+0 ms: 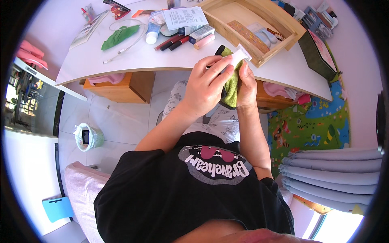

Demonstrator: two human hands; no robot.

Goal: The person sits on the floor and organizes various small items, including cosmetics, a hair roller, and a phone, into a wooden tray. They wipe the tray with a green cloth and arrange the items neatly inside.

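Observation:
In front of my chest, over the table's near edge, my left hand (206, 83) closes its fingers on a white tube (238, 57) with a flat, clear-looking end. My right hand (248, 86) is closed round a green cloth (231, 87) with a black border, its thumb pointing up beside the tube. The cloth lies between the two hands and hangs down below the fingers. Part of the tube is hidden by the left fingers and the cloth.
A wooden drawer box (259, 56) sits at the right on the white table (133, 60). Left of it lie lipstick-like tubes (179, 43), small boxes (201, 34), papers (184, 18), a blue tube (152, 32), a white cable (121, 51) and a green cloth piece (120, 37).

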